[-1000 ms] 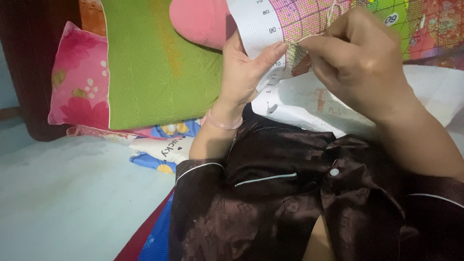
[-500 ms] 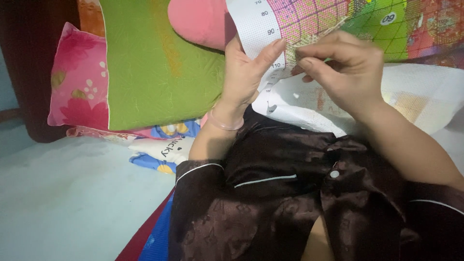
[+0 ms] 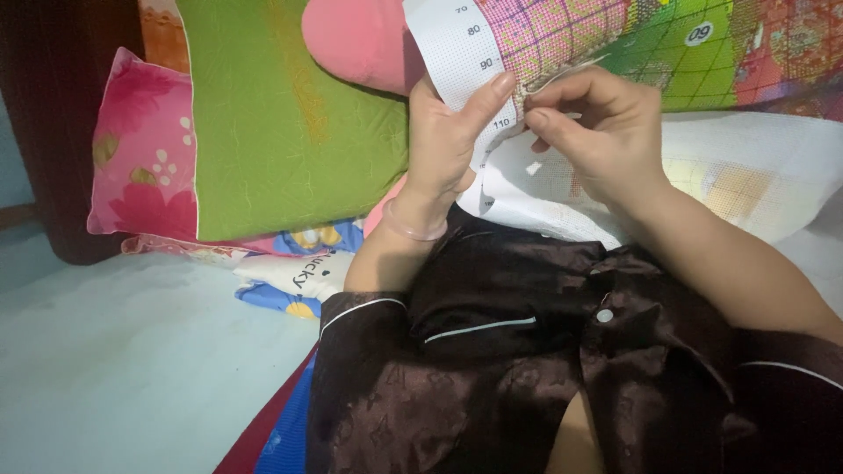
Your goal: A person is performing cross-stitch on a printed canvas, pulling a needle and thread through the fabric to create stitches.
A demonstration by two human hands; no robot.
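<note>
A cross-stitch canvas, white at its edge with a bright printed grid of pink, green and red, hangs in front of me at the top of the head view. My left hand grips its white numbered margin, thumb on the front. My right hand pinches close to the cloth's pink part, fingertips together on what looks like a thin thread; no needle is clear to see. The rest of the canvas lies folded and white under my right forearm. I wear a dark brown satin shirt and a thin bracelet on the left wrist.
A green pillow and a pink flowered pillow lean at the left, with a round pink cushion above. A cartoon-print cloth lies beneath them on a pale blue sheet.
My right hand has come down and toward me from the canvas top, fingers now pinched near the left thumb. The left hand and the cloth have stayed in place.
</note>
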